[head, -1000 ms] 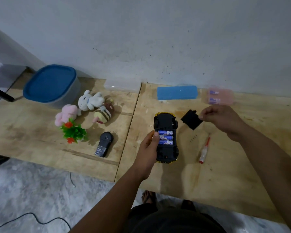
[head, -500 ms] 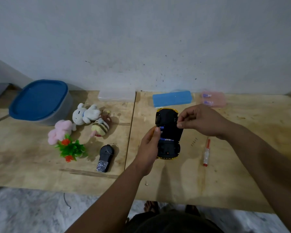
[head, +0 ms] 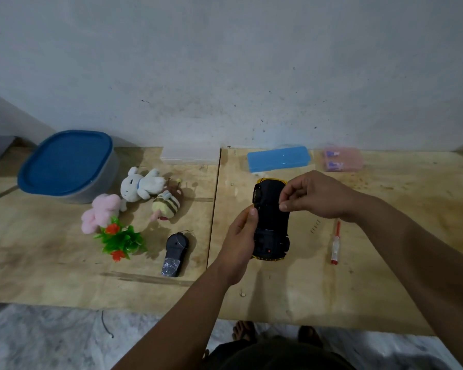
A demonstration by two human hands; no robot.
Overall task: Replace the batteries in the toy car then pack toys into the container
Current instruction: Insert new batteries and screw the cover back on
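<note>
A yellow toy car [head: 271,222] lies upside down on the wooden table [head: 305,284], black underside up. My left hand [head: 239,241] grips its left side. My right hand [head: 313,194] pinches the black battery cover, which now sits over the battery bay; no batteries show. A grey container with a blue lid [head: 67,164] stands at the back left. Beside it lie a white plush rabbit [head: 142,185], a pink plush [head: 100,212], a bee plush [head: 167,205], a plastic plant [head: 120,239] and a black remote [head: 174,251].
A red-and-white screwdriver [head: 335,243] and tiny screws [head: 315,226] lie right of the car. A blue case [head: 278,158], a clear case [head: 190,155] and a pink box with batteries [head: 341,158] sit along the wall. The table's front edge is near me.
My right hand carried the black cover from the right onto the car's underside, hiding the blue batteries. My left hand kept its hold on the car. The camera view shifted.
</note>
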